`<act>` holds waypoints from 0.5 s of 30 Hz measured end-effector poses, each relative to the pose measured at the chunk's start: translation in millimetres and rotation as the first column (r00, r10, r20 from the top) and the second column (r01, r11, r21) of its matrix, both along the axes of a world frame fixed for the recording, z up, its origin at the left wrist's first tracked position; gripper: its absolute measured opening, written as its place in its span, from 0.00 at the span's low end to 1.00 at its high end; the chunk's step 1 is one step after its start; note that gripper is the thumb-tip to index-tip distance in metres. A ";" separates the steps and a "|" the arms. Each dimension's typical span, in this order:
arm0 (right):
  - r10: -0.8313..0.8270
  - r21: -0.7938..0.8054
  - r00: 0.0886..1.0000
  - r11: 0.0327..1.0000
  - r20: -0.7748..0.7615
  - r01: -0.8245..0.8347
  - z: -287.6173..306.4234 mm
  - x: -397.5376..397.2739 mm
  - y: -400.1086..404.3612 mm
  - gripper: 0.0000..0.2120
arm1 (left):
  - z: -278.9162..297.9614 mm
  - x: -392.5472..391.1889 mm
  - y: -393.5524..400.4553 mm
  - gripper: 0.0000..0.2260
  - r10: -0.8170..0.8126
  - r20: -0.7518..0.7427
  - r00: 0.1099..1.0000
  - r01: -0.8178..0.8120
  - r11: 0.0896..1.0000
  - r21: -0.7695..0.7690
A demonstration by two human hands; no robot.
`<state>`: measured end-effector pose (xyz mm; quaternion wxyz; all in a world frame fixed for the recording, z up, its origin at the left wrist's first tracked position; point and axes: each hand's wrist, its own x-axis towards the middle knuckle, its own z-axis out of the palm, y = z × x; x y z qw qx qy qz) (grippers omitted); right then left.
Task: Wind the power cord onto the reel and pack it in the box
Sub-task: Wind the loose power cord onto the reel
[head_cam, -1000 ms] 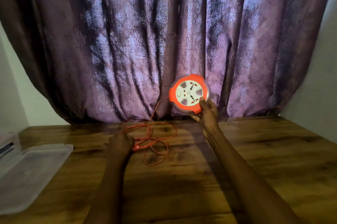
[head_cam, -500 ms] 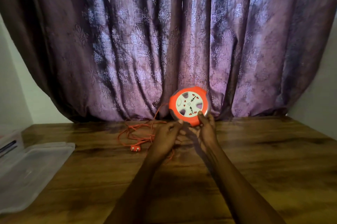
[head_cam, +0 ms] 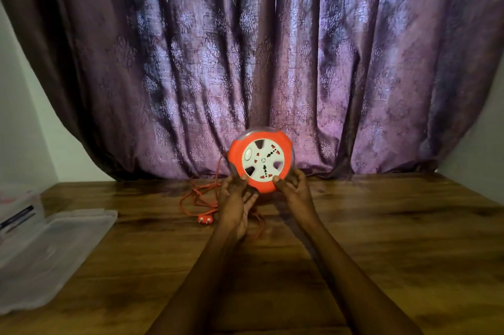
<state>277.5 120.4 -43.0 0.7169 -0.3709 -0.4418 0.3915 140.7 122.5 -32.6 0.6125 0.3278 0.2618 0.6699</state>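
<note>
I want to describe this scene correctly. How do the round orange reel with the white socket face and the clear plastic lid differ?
The round orange reel with the white socket face is held upright above the table by the left hand and right hand; the clear plastic lid lies flat on the wooden table, untouched. The reel is round and mostly opaque; the lid is rectangular and see-through. Both look like plastic.

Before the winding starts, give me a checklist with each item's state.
1. Reel held by both hands, left hand and right hand: ok.
2. Socket face turned toward the camera: ok.
3. Cord wound on the reel: not ok, it lies loose on the table.
4. Plug free on the table, untrapped: ok.
5. Cord free of knots: cannot tell, loops overlap.
6. Box open and ready at far left: cannot tell; the lid lies beside it.
</note>
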 end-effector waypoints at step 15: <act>-0.568 0.560 -0.566 0.801 0.597 -0.213 82.2 27.6 -7.5 0.28 | 0.2 -9.1 10.1 0.09 0.180 -0.084 0.980 -0.172 0.981 0.093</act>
